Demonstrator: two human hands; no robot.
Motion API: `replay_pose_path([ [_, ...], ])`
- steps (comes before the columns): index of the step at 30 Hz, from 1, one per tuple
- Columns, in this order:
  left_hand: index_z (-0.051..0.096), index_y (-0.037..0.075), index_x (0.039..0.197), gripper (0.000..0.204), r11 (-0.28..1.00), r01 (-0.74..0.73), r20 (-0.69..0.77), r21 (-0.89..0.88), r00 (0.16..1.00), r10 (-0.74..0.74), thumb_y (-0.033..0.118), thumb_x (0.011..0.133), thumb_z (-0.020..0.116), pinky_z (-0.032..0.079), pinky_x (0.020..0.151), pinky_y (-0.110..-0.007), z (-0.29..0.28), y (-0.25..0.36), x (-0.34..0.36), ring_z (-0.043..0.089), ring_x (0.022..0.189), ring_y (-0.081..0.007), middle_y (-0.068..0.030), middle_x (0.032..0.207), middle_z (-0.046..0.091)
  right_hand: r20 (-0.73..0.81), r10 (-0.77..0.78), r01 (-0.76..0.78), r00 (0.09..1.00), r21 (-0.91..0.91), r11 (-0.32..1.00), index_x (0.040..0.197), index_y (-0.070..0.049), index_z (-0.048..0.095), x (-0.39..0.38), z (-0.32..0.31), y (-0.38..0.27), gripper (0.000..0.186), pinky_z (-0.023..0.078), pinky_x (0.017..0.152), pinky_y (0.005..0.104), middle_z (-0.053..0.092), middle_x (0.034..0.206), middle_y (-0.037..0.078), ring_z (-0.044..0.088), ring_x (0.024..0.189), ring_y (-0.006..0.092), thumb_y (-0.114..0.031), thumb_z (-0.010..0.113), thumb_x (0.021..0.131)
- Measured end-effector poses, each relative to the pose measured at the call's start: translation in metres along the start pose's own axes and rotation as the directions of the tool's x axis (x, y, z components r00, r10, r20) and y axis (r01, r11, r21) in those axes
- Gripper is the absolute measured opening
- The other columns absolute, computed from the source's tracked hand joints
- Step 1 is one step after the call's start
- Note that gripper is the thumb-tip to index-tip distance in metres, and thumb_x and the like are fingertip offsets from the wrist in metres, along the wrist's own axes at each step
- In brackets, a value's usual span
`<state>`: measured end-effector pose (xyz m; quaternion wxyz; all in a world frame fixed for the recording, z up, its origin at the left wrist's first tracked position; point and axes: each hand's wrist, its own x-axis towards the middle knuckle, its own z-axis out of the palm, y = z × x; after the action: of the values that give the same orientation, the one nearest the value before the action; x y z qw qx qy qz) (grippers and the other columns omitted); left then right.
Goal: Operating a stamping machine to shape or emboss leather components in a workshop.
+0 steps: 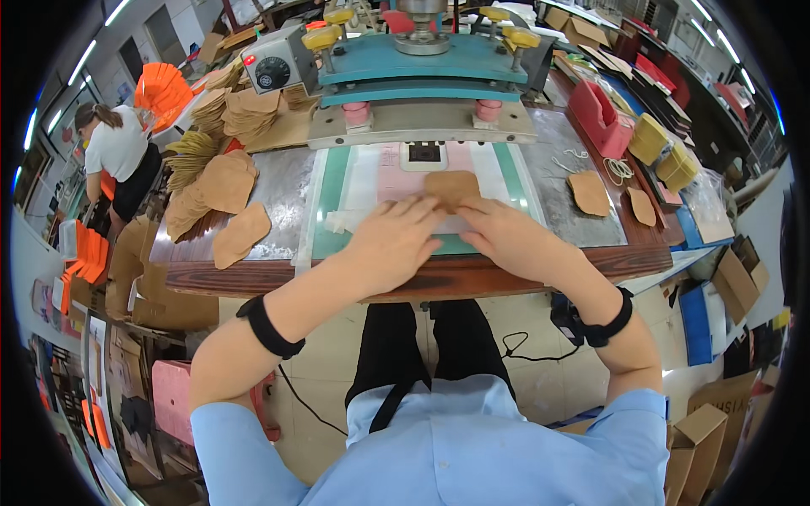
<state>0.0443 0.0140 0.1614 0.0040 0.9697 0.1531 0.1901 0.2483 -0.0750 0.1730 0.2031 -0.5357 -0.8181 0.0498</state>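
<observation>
A flat brown leather-like piece [451,187] with rounded corners lies on the press bed. Both hands hold it at its near edge. The fingers of my left hand [394,236] rest on its near left corner, with the thumb lower down and apart. At its near right edge are the fingertips of my right hand [510,239], the thumb pointing inward. Under the piece is a white and pink sheet [384,173] edged by green strips, with a dark square plate [423,155] behind. The raised teal press head [422,63] stands beyond my hands.
Stacked tan pieces [224,181] and a loose one [242,234] lie at left. Two more pieces [589,193], white string [618,171] and a red holder [597,118] are at right. A grey dial box [278,61] stands behind. Another person [122,148] works far left.
</observation>
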Motion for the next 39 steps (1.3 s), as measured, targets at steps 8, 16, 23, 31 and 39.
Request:
replay_pose_path([
  [8,0.043,0.002,0.131,0.056,0.974,0.137,0.180,0.180,0.969,-0.169,0.042,0.093,0.040,0.026,0.108,-0.040,0.003,-0.024,0.014,0.036,0.130,-0.0271,-0.0133,0.138,0.042,0.044,-0.119,0.125,0.992,-0.161,0.979,0.120,0.007,0.046,0.013,0.014,0.024,0.042,0.037,0.100,0.0386,0.046,0.127,0.025,0.044,0.119,0.0374,-0.020,0.052,0.089],
  [16,0.030,0.003,0.140,0.070,0.926,0.277,0.272,0.256,0.899,-0.344,0.055,0.093,0.028,0.017,0.111,-0.041,0.011,-0.059,0.033,0.026,0.136,-0.0260,-0.0121,0.146,0.031,0.313,0.185,-0.138,0.932,-0.167,0.976,0.133,0.004,0.035,0.076,0.009,0.032,0.059,0.020,0.110,0.0392,0.031,0.141,0.023,0.028,0.133,0.0351,-0.041,0.033,0.095],
  [23,0.029,0.002,0.140,0.073,0.942,0.281,0.280,0.183,0.904,-0.324,0.057,0.092,0.028,0.013,0.112,-0.041,0.013,-0.065,0.035,0.020,0.138,-0.0255,-0.0135,0.147,0.029,0.350,0.239,-0.207,0.906,-0.127,0.970,0.137,0.000,0.032,0.074,0.004,0.032,0.060,0.016,0.112,0.0385,0.029,0.144,0.019,0.021,0.137,0.0312,-0.042,0.029,0.096],
  [31,0.029,0.002,0.140,0.072,0.944,0.273,0.292,0.187,0.902,-0.319,0.056,0.092,0.029,0.010,0.113,-0.042,0.011,-0.054,0.036,0.019,0.138,-0.0255,-0.0143,0.146,0.029,0.251,0.217,-0.167,0.943,-0.207,0.964,0.134,-0.004,0.040,0.062,0.006,0.051,0.052,0.019,0.110,0.0386,0.038,0.140,0.016,0.030,0.132,0.0291,-0.038,0.037,0.094],
  [39,0.046,0.008,0.131,0.057,0.971,0.178,0.176,0.163,0.963,-0.206,0.048,0.092,0.039,0.019,0.109,-0.044,0.011,-0.066,0.034,0.027,0.134,-0.0285,-0.0156,0.140,0.038,0.087,0.119,-0.087,0.989,-0.306,0.948,0.119,-0.003,0.053,0.066,0.013,0.053,0.036,0.034,0.100,0.0416,0.052,0.122,0.014,0.045,0.118,0.0305,-0.017,0.050,0.087],
])
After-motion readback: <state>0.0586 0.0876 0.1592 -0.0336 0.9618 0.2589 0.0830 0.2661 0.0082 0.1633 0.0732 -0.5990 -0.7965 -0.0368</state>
